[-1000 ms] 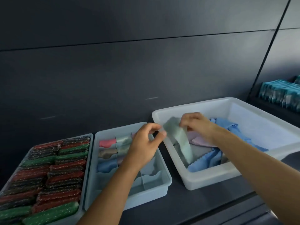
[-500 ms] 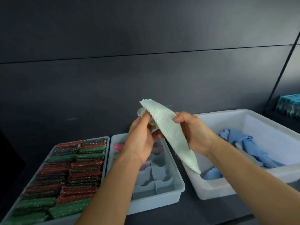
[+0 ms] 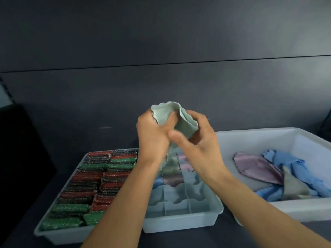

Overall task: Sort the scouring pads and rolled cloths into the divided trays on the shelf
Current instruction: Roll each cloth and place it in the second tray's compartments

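A pale green cloth (image 3: 180,120) is bunched up between both hands above the divided tray. My left hand (image 3: 152,136) grips its left side and my right hand (image 3: 198,142) curls round its right side. Below them sits the light blue divided tray (image 3: 180,224); rolled cloths in pink, green and blue fill its far compartments, and the near ones hold nothing. To its left, a tray (image 3: 59,235) is packed with red, green and dark scouring pads (image 3: 93,185). A white bin (image 3: 295,212) on the right holds loose blue, lilac and pale cloths (image 3: 279,174).
All three containers stand on a dark shelf (image 3: 223,237) against a dark panelled wall (image 3: 161,42). A black object (image 3: 21,149) rises at the far left.
The green cloth came out of the white bin, hung long between my hands half a second ago, and is now gathered into a bunch. The view shifted left.
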